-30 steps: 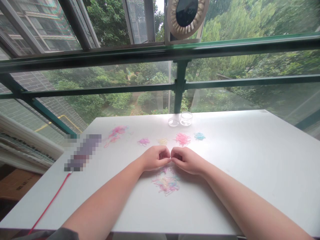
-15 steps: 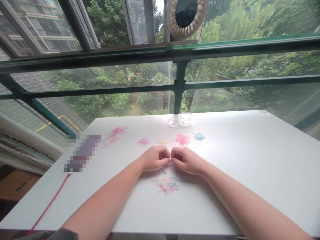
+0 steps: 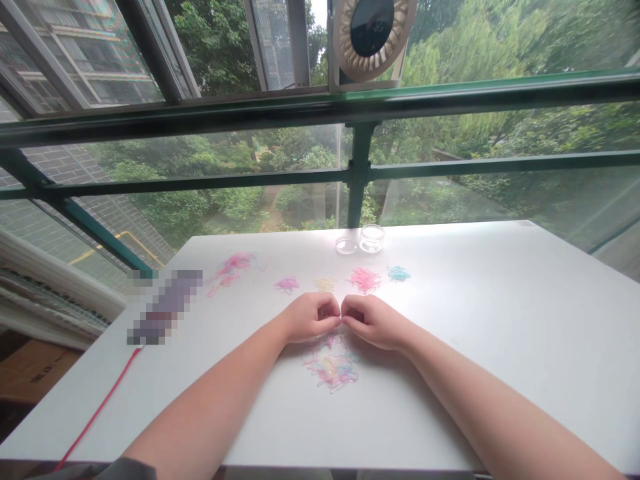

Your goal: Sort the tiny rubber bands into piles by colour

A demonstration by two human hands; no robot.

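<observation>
My left hand (image 3: 313,316) and my right hand (image 3: 371,320) meet fingertip to fingertip above the middle of the table. Both are closed in a pinch; whatever lies between the fingertips is too small to make out. Just below them on the table is a loose mixed pile of small coloured rubber bands (image 3: 333,372), its top edge partly under my hands. Beyond my hands lie sorted heaps in a row: purple bands (image 3: 287,285), yellow bands (image 3: 325,285), pink bands (image 3: 365,280) and blue bands (image 3: 399,273).
A larger, mostly pink heap of bands (image 3: 234,268) lies at the back left of the white table (image 3: 500,320). A clear round container (image 3: 373,240) and its lid (image 3: 346,247) stand at the far edge. A blurred-out object (image 3: 165,310) with a red cord (image 3: 103,405) is at left.
</observation>
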